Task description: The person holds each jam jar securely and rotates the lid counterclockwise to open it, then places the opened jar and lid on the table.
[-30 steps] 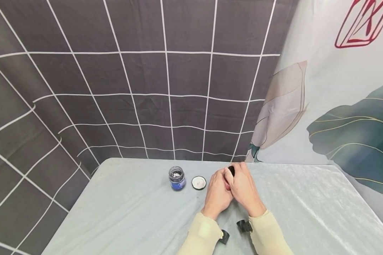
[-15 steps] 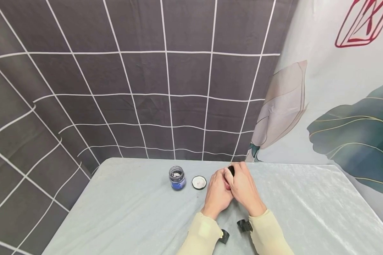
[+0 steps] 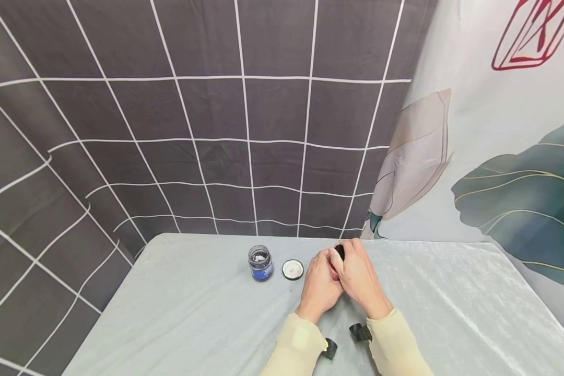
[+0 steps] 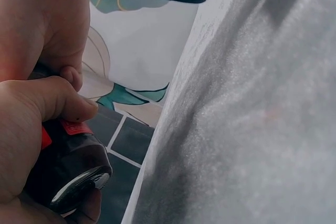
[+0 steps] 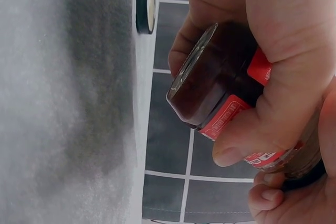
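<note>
In the head view my left hand point(image 3: 320, 290) and right hand point(image 3: 363, 279) meet over the table, right of centre. The left hand grips a glass jar point(image 5: 202, 90) of dark contents with a red label point(image 5: 228, 114), thumb across the label. My right hand's fingers are curled round the jar's black lid point(image 5: 310, 174). The jar is tilted, its base angled up and away from the cloth in the right wrist view. Most of the jar is hidden by the hands from above. To their left lies a loose lid point(image 3: 293, 269), white inside facing up.
An uncovered jar point(image 3: 261, 263) with a blue label stands left of the loose lid, some white stuff visible inside. A pale grey cloth point(image 3: 178, 303) covers the table. Dark gridded fabric point(image 3: 282, 115) hangs behind it. Black devices point(image 3: 359, 332) sit at both wrists.
Almost nothing differs: both hands keep their hold on the jar and lid, with only a very slight shift left in the head view. The uncovered jar and loose lid stay put.
</note>
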### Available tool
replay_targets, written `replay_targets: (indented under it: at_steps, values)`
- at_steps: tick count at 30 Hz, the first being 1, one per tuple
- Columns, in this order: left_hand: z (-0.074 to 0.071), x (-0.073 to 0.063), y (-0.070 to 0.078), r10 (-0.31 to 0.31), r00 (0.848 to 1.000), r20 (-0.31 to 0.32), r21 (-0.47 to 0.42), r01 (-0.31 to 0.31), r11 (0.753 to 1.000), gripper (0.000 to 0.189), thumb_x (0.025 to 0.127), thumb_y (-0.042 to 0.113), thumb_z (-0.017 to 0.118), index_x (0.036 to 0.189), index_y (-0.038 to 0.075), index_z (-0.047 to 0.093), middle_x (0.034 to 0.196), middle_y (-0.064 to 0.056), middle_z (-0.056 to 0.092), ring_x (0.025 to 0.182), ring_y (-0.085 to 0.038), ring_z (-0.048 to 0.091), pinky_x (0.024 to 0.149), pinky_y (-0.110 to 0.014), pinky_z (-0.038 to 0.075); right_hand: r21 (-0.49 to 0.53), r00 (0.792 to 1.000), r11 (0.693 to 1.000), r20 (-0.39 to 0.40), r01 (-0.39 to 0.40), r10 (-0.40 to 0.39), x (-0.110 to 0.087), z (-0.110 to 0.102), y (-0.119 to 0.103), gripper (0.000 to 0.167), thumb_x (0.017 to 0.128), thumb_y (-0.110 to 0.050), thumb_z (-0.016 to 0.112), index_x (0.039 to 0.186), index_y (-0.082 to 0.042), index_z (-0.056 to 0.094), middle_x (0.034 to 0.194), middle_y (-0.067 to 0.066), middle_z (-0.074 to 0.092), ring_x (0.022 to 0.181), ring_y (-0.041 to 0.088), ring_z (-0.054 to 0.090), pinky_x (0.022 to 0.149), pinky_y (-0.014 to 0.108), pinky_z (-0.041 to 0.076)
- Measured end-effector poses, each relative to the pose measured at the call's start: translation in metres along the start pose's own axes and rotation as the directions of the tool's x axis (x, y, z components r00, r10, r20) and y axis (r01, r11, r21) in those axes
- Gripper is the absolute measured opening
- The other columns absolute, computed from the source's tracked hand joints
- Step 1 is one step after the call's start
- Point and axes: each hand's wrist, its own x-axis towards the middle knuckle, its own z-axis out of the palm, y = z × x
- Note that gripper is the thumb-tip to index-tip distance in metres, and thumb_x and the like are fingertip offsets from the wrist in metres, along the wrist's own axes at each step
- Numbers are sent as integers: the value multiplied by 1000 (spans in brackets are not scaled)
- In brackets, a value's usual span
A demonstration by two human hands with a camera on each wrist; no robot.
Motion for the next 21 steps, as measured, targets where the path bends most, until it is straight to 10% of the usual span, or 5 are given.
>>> replay_targets:
  at_steps: [21]
  values:
    - [-2, 0, 0, 76, 997, -23, 23, -75, 997, 55, 76, 13, 76, 125, -1, 57, 116, -9, 65, 107, -26, 62, 96, -35, 48, 18, 1000, 999, 1, 29, -29, 0, -2, 2, 24, 99, -21, 60, 100, 3, 65, 94, 14, 53, 83, 29, 53, 75, 46, 48]
